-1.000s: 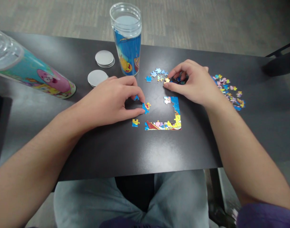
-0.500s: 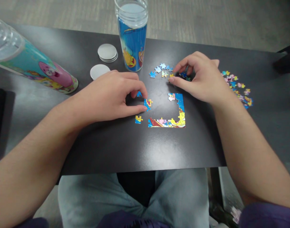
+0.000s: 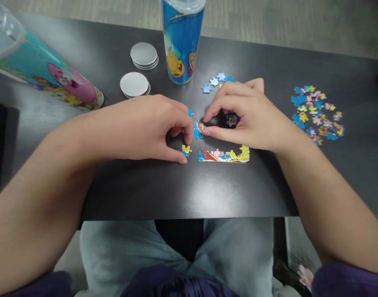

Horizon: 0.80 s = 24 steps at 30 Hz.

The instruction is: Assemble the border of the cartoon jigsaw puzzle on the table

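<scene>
Head view. Left hand: grip open, thumb and forefinger parted around one yellow-and-blue piece on the table. Right hand: grip closed, seemingly on a small yellow piece, largely covered by the fingertips, at the right edge of a blue piece. Assembled strip: one, multicoloured, nearer the body than the right hand. Blue pieces: small group, beyond the right hand. Loose pile: mixed colours, right of that hand. Blue canister: one, beyond both hands. White discs: two stacks, left of the canister.
</scene>
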Available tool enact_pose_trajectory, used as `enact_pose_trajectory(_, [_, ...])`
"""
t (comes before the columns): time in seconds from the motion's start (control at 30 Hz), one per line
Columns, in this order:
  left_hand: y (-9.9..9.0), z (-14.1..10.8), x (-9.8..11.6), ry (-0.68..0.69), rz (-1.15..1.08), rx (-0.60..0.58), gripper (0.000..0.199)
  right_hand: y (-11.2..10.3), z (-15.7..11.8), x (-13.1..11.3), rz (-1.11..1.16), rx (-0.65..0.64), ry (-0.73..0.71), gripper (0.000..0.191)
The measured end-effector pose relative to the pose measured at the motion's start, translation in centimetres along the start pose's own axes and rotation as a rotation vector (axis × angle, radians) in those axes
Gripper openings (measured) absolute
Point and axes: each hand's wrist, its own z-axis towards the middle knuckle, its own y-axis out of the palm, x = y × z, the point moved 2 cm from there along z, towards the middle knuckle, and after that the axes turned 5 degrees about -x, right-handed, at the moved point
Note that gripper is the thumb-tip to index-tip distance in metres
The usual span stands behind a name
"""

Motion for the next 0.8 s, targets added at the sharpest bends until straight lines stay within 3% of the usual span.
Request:
enact_pose_trajectory(0.27, [-0.6,0.3,-0.5,0.014,-0.037,-0.089,0.009,0.2,0.2,-0.1,0.028,-0.049,-0.038,0.012])
enact_pose_trajectory(0.6, [-0.9,-0.7,-2.2,0.005,-0.031,-0.02,0.025,0.5,0.2,-1.3,0.053,-0.071,-0.079,0.006])
enact_pose_trajectory(0.8, [-0.8,-0.4,-2.6,-0.093,-0.033,-0.025,0.045,0.6,0.2,-1.4,0.033,-0.074,-0.096,0.008])
